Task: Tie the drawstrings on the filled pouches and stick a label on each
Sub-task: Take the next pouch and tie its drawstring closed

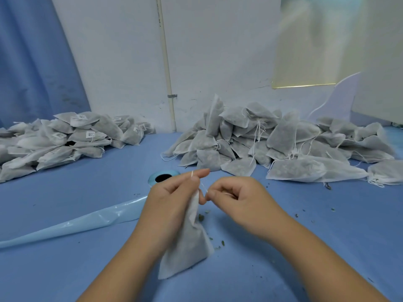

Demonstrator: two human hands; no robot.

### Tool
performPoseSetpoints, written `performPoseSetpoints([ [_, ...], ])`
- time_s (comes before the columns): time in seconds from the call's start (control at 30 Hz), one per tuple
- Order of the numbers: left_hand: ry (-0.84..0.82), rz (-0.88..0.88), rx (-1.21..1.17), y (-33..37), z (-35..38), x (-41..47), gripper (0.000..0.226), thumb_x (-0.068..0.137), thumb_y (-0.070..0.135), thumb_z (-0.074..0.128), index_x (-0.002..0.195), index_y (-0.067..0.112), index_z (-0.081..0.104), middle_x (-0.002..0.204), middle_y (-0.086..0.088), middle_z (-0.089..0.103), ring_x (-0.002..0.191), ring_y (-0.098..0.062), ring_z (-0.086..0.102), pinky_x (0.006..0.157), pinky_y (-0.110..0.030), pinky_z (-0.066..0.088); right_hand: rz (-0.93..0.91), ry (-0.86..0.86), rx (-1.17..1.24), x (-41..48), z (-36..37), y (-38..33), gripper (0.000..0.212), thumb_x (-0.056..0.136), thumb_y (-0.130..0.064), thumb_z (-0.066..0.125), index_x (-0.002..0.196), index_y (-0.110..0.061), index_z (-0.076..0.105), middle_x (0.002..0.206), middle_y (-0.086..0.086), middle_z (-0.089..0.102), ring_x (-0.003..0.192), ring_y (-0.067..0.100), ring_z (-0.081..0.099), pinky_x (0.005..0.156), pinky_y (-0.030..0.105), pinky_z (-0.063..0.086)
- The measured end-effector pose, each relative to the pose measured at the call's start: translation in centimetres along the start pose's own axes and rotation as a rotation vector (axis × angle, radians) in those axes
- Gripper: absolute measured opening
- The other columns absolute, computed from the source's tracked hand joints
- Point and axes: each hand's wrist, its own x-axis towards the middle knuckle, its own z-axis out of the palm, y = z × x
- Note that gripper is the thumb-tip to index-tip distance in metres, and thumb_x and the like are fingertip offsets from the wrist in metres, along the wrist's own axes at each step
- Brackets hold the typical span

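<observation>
— While it is held just this side of the blue roll (163,176), how does the pouch (187,243) look?
— White gauzy fabric with grey-green filling showing through. It is upright over the blue table (65,269), neck gathered at the top.
— And the hands?
— The left hand (172,199) curls round the neck, with the drawstring (204,188) looped over its forefinger. The right hand (237,199) pinches the string's other end, fingers curled.
— Any writing?
— Left of the roll, a pile of pouches (65,138) carries white stickers with black barcode-like marks, too small to read. Right of the roll, a second pile (272,142) trails loose white strings.
— Anything else?
— Green crumbs (200,217) beside the pouch.
</observation>
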Motion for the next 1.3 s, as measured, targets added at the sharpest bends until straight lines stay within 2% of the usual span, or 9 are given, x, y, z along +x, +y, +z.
performPoseSetpoints([
  [0.1,0.052,0.093,0.32,0.3,-0.1,-0.1,0.042,0.092,0.021,0.054,0.055,0.034,0.067,0.058,0.008,0.063,0.05,0.001,0.053,0.049,-0.009,0.038,-0.063,-0.068,0.122,-0.4,-0.5,-1.1,0.017,0.089,-0.014,0.064,0.074,-0.015,0.072,0.051,0.0,0.037,0.046,0.007,0.028,0.045,0.012,0.028],
  [0.27,-0.219,0.044,0.441,0.8,0.0,-0.9,0.025,0.085,0.037,0.06,0.066,0.027,0.073,0.05,0.009,0.053,0.044,-0.002,0.043,0.047,-0.011,0.035,-0.106,0.022,0.262,-0.2,-1.7,-1.7,0.016,0.077,-0.019,0.061,0.064,-0.019,0.07,0.046,-0.011,0.042,0.045,0.008,0.031,0.045,0.016,0.027],
  [0.47,-0.493,-0.389,-0.354,1.6,-0.5,-0.7,0.024,0.07,0.028,0.06,0.05,0.015,0.06,0.043,0.004,0.037,0.034,-0.009,0.03,0.041,-0.023,0.025,0.037,0.053,0.139,-0.1,-0.6,-0.6,0.017,0.084,-0.021,0.069,0.068,-0.016,0.068,0.053,-0.001,0.04,0.048,0.011,0.03,0.045,0.019,0.028],
  [0.57,-0.442,-0.533,-0.719,1.1,-1.2,0.1,0.02,0.069,0.017,0.063,0.051,0.013,0.055,0.04,0.005,0.033,0.031,-0.008,0.03,0.039,-0.02,0.021,0.024,0.316,-0.168,0.3,-0.7,-0.3,0.008,0.082,-0.019,0.068,0.084,-0.027,0.07,0.077,-0.014,0.058,0.067,0.0,0.051,0.064,0.015,0.041],
  [0.67,-0.354,-0.566,-0.808,0.7,-1.3,0.6,0.019,0.067,0.019,0.059,0.05,0.015,0.051,0.039,0.006,0.029,0.03,-0.008,0.028,0.039,-0.02,0.019,-0.086,0.49,-0.356,0.2,-1.2,-0.8,0.02,0.081,-0.016,0.068,0.098,-0.026,0.066,0.096,-0.012,0.057,0.091,0.001,0.053,0.078,0.013,0.039],
  [0.8,-0.357,-0.575,-0.797,0.3,-1.5,0.7,0.02,0.068,0.02,0.059,0.051,0.015,0.048,0.039,0.007,0.027,0.03,-0.008,0.027,0.039,-0.021,0.018,-0.036,0.159,0.198,-0.5,-0.7,-2.6,0.004,0.078,-0.023,0.068,0.076,-0.02,0.069,0.065,-0.01,0.062,0.062,0.003,0.056,0.059,0.014,0.044],
  [0.87,-0.398,-0.567,-0.769,0.2,-1.4,0.7,0.021,0.069,0.021,0.059,0.053,0.015,0.048,0.039,0.006,0.028,0.031,-0.008,0.027,0.04,-0.021,0.018,0.04,-0.016,0.199,-0.7,0.1,-2.8,0.008,0.079,-0.026,0.067,0.075,-0.02,0.07,0.063,-0.007,0.062,0.06,0.004,0.055,0.057,0.016,0.044],
  [1.13,-0.416,-0.476,-0.399,0.7,-1.3,0.3,0.024,0.073,0.026,0.055,0.054,0.015,0.046,0.045,0.005,0.026,0.037,-0.009,0.024,0.041,-0.022,0.02,0.124,-0.03,0.17,-0.6,0.3,-2.4,0.013,0.08,-0.012,0.064,0.068,-0.017,0.069,0.059,-0.006,0.063,0.056,0.004,0.054,0.057,0.018,0.044],
  [1.3,-0.455,-0.456,-0.259,1.0,-1.6,0.1,0.026,0.077,0.027,0.057,0.055,0.015,0.049,0.049,0.003,0.028,0.041,-0.01,0.025,0.043,-0.022,0.024,0.16,-0.084,0.184,-0.5,0.6,-2.3,0.007,0.07,-0.02,0.064,0.064,-0.02,0.068,0.056,-0.006,0.058,0.056,0.009,0.05,0.061,0.026,0.043],
])
